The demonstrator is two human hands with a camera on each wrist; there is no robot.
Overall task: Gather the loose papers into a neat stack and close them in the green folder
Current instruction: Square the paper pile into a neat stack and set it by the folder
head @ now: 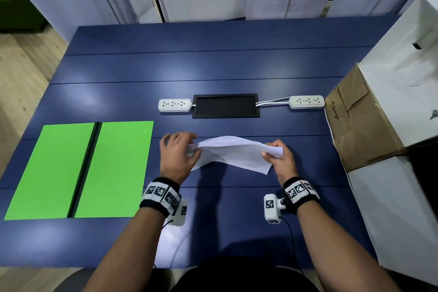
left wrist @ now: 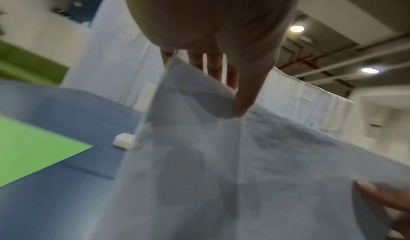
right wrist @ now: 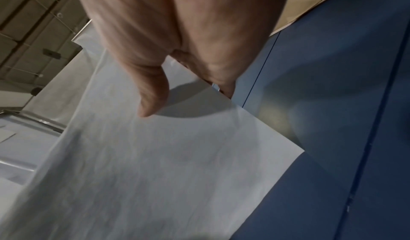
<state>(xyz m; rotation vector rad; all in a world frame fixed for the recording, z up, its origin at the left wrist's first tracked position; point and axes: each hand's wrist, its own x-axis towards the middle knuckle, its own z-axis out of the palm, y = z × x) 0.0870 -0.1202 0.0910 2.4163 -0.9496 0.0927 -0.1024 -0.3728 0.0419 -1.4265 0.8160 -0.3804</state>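
Observation:
A sheaf of white papers [head: 233,153] hangs above the blue table [head: 213,66], held upright on its long edge and bowed between both hands. My left hand [head: 182,152] holds its left end, thumb on the near face and fingers behind the papers [left wrist: 221,165]. My right hand [head: 277,153] pinches the right end, thumb pressed on the near side of the papers [right wrist: 166,156]. The green folder [head: 80,168] lies open and flat on the table to the left, black spine up, and the folder [left wrist: 33,147] shows in the left wrist view too.
Two white power strips [head: 175,105] [head: 307,101] flank a black cable hatch [head: 225,105] behind the papers. A brown cardboard box [head: 358,121] and white boxes [head: 403,78] crowd the right edge. Wrist camera cables trail near the front edge.

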